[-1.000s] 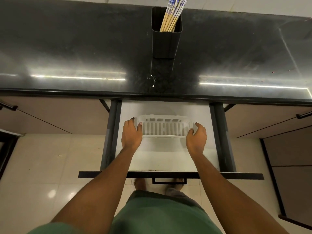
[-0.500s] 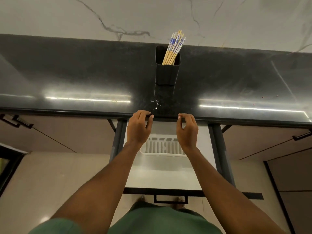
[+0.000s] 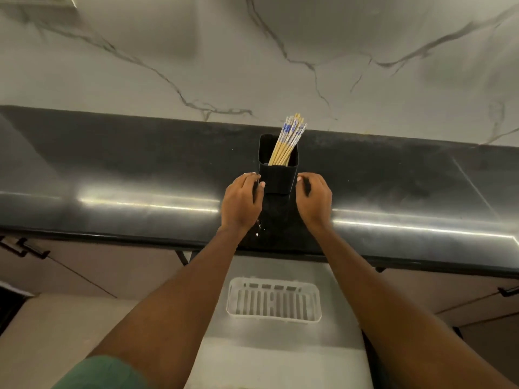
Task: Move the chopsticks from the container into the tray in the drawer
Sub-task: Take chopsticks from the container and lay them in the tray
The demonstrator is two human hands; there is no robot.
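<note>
Black desk [image 3: 112, 175] is glossy: left hand [image 3: 241, 202] and right hand [image 3: 314, 202], both open, flank the container [image 3: 278, 178]; a push could tip its chopsticks [image 3: 286, 141].

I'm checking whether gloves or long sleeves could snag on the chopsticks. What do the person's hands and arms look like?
Both the left hand and the right hand are bare: no gloves, rings, watch or bracelets show. Both forearms are uncovered along all that is in view. The only clothing visible is green fabric at the bottom left edge of the picture.
</note>
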